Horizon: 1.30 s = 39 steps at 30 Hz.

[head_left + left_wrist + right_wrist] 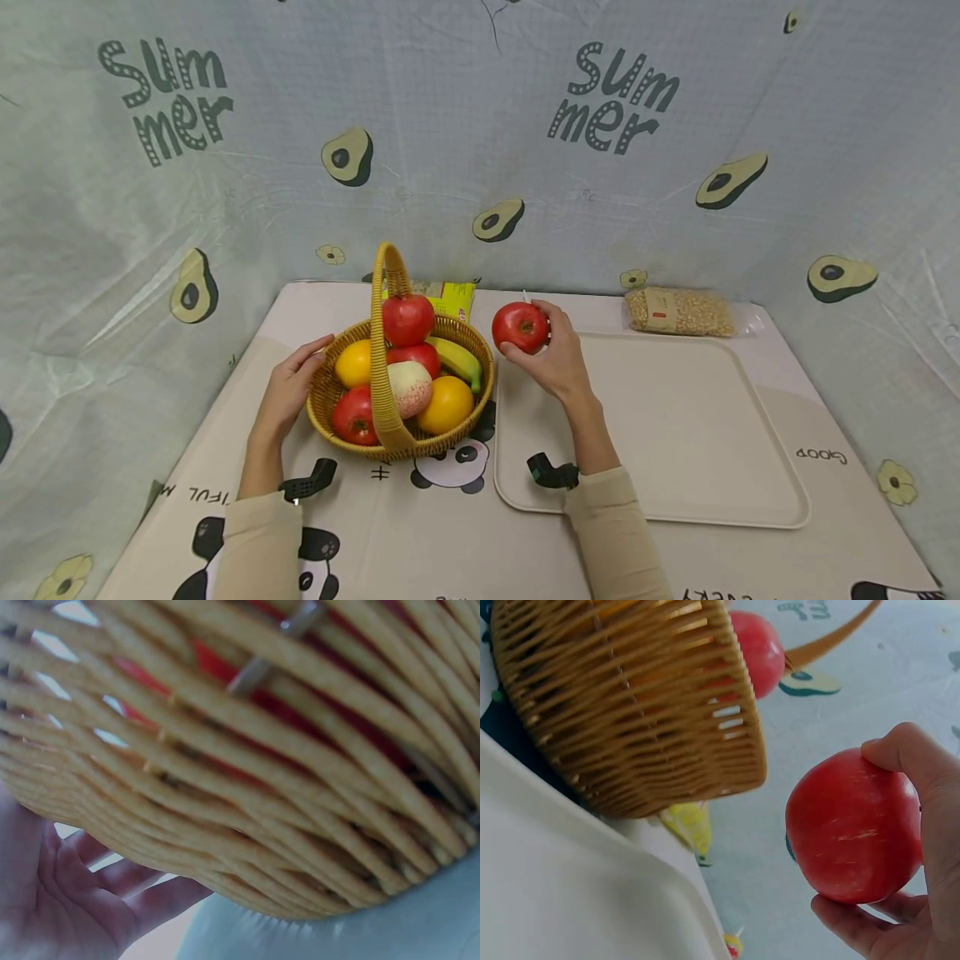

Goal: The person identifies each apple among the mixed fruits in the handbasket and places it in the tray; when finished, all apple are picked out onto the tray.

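A red apple (521,327) is held between the thumb and fingers of my right hand (557,354), raised over the far left corner of a beige tray (675,433). In the right wrist view the apple (853,826) shows its smooth side. My left hand (288,390) rests against the left rim of a wicker basket (318,417) with a tall handle. Inside the basket lie several red apples (408,319), a banana (457,361), a pale peach (410,388) and oranges (446,405). From the left wrist, the fingers (161,904) show beside the basket's weave (247,795).
Behind the basket lies a yellow packet (453,298). A clear bag of grains or beans (678,312) lies at the back right, touching or close to the tray's far edge. A printed curtain (450,125) surrounds the table on the back and sides.
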{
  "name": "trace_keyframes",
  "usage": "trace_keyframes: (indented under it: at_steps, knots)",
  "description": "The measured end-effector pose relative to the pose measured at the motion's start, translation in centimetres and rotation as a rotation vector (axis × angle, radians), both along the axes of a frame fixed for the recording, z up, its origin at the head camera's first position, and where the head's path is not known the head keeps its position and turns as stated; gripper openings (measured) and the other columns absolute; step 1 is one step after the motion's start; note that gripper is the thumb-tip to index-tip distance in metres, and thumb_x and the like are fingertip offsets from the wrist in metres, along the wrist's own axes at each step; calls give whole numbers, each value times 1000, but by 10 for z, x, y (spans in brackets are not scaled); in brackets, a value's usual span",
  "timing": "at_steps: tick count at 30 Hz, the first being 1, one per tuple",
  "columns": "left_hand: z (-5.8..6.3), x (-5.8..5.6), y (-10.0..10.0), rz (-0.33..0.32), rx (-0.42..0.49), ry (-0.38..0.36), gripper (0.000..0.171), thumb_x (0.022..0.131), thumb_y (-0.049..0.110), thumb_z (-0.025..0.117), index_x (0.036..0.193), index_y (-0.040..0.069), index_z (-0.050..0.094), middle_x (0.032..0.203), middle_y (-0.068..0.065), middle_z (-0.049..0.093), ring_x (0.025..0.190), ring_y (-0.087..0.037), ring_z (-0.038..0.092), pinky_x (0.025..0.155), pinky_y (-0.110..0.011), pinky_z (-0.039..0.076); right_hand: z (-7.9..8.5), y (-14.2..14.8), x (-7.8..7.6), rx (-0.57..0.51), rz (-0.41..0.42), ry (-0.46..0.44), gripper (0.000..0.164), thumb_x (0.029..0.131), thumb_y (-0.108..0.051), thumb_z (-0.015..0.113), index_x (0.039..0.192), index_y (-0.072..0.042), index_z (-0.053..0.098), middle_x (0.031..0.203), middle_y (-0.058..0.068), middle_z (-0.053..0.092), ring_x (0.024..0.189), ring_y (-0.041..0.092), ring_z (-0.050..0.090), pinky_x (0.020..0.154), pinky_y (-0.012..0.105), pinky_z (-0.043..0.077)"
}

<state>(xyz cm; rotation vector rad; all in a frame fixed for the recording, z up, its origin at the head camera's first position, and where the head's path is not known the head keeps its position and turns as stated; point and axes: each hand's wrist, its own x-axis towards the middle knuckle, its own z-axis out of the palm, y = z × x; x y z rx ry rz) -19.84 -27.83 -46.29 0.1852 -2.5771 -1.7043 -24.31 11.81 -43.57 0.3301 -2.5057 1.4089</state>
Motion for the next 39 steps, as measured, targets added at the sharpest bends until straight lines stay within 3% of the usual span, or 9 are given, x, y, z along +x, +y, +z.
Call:
trace_keyframes:
  at_steps: [14, 39]
  knots:
    - [1, 0, 0, 9, -19, 3, 52, 108, 39, 38, 151, 10, 45, 159, -14, 40, 150, -37, 31, 122, -59, 27, -18, 10, -11, 30, -85, -140, 79, 81, -41, 76, 147, -11, 43, 139, 15, 54, 125, 33, 53, 101, 54, 53]
    - [-1, 0, -1, 2, -24, -7, 52, 108, 39, 37, 153, 14, 43, 160, -13, 39, 150, -38, 30, 121, -60, 27, -39, 12, -16, 71, -110, -283, 81, 83, -40, 76, 148, -7, 41, 142, 18, 54, 127, 35, 55, 105, 52, 52]
